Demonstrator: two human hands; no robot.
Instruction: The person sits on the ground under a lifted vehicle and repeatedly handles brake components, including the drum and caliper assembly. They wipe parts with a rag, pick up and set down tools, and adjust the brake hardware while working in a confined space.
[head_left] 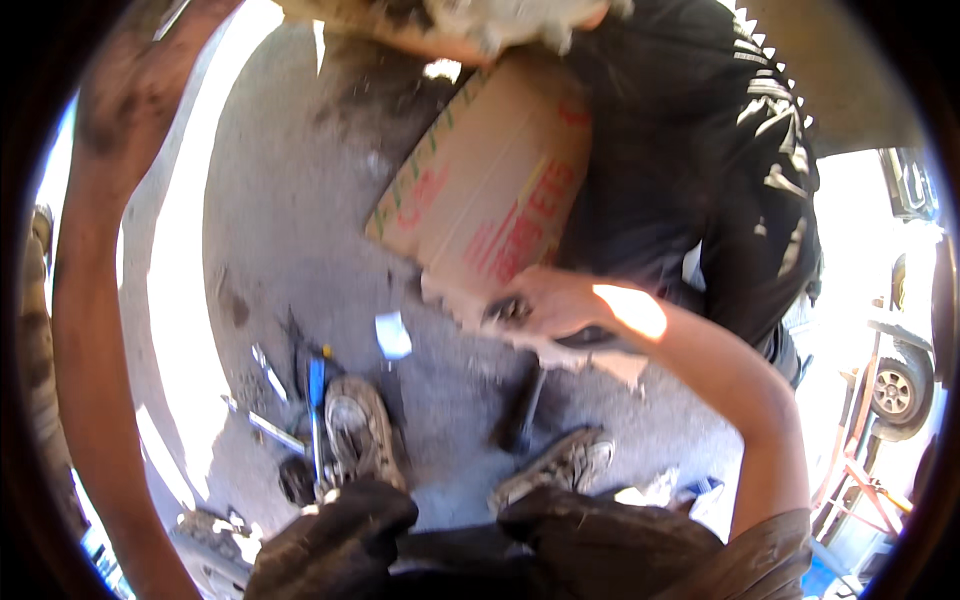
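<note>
Concrete floor (300, 230) lies below; right hand (555, 305) clamps the cardboard sheet's (490, 190) near edge. Left hand's grip is out of view. Repositioning seems underway; steadying comes next.

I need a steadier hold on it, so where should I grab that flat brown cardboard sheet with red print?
Probably grip the flat brown cardboard sheet by its long left edge, coming from the left: the right hand already pinches the torn lower corner, and that tilted edge is bare.

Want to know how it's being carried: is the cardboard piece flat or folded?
Flat: the cardboard sheet shows one unbent printed face, tilted, its lower edge gripped by the right hand.
</note>
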